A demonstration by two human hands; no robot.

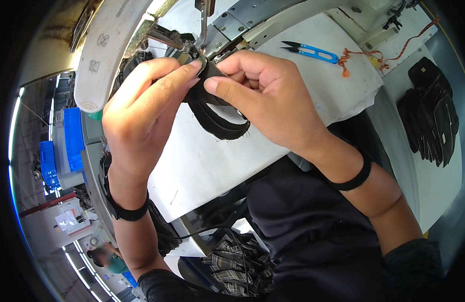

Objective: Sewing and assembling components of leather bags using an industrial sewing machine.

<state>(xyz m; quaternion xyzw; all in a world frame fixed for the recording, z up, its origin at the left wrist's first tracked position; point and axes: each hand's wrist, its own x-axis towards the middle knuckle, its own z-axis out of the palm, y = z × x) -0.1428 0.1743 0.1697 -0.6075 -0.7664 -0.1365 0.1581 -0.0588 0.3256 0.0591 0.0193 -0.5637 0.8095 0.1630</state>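
Observation:
Both my hands meet at the needle area of a sewing machine [194, 50]. A black piece of fabric [207, 90] lies between them, and a curved black strip [220, 125] of it hangs in a loop over the white work surface. My left hand [141, 103] pinches the fabric's edge between thumb and forefinger, right beside the presser foot. My right hand [272, 93] grips the fabric from the other side, thumb on top and fingers curled. The part of the fabric under the needle is mostly hidden by my fingers.
Blue thread snips [313, 52] tied to an orange cord [345, 63] lie at the back right. A stack of black fabric pieces [428, 113] rests on the right. Blue bins [73, 138] stand at left. Plaid fabric [237, 267] hangs below the table. Another person [111, 259] is far off at lower left.

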